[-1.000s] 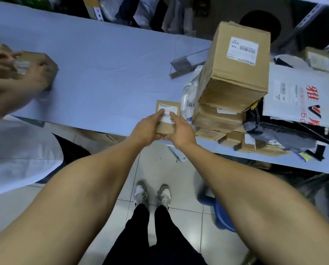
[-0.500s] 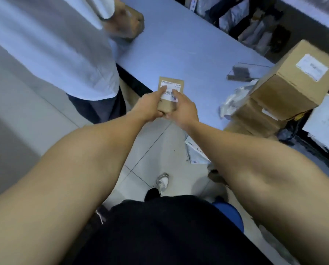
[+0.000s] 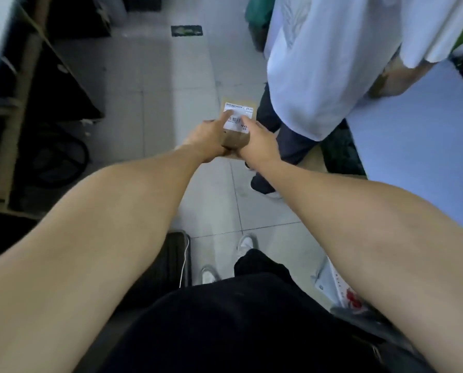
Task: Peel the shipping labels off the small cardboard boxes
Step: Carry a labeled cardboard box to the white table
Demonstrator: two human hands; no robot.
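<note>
Box: a small cardboard box (image 3: 235, 140) is held out in front of the person at arm's length, above the tiled floor (image 3: 176, 84), gripped from both sides.
Label: a white shipping label (image 3: 238, 118) with black print lies on the box's upper face, apparently flat against the cardboard; the print is too blurred to read.
Left hand: the left hand (image 3: 207, 138) grips the left side of the box, fingers curled under it, with one finger reaching up onto the label near its left edge.
Right hand: the right hand (image 3: 260, 142) holds the right side of the box, fingers wrapped round it, and its thumb lies on the lower part of the label.
Table: a pale blue table (image 3: 418, 146) runs along the right side of the view, well apart from the box.
Other person: a second person in a white shirt (image 3: 327, 63) and dark trousers stands just beyond the box, between it and the table; a forearm shows under the sleeve at the upper right, next to a brown shape too blurred to tell.
Floor: the person's own white shoes (image 3: 245, 243) and black trousers show below the arms.
Left side: dark shelving (image 3: 44, 84) stands along the left edge; its contents cannot be made out.
</note>
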